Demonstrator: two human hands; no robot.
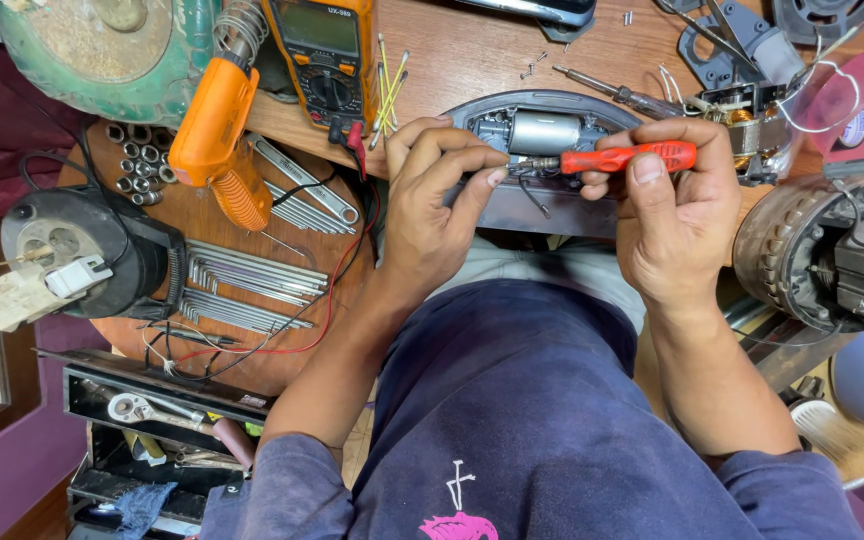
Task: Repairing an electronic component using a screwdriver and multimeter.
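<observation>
My right hand (677, 215) grips a red-handled screwdriver (632, 157) that lies level, its tip pointing left into an opened grey appliance housing (512, 205). A small silver motor (544, 132) sits inside the housing. My left hand (432, 200) rests on the housing's left side, its fingertips pinched at the screwdriver's tip. What the fingertips hold there is too small to tell.
An orange soldering gun (217, 140) and an orange multimeter (324, 55) lie at the left, with hex keys (247, 275) and sockets (137, 160) on a round wooden board. A large motor (822, 255) sits at the right. An open toolbox (152, 430) stands below left.
</observation>
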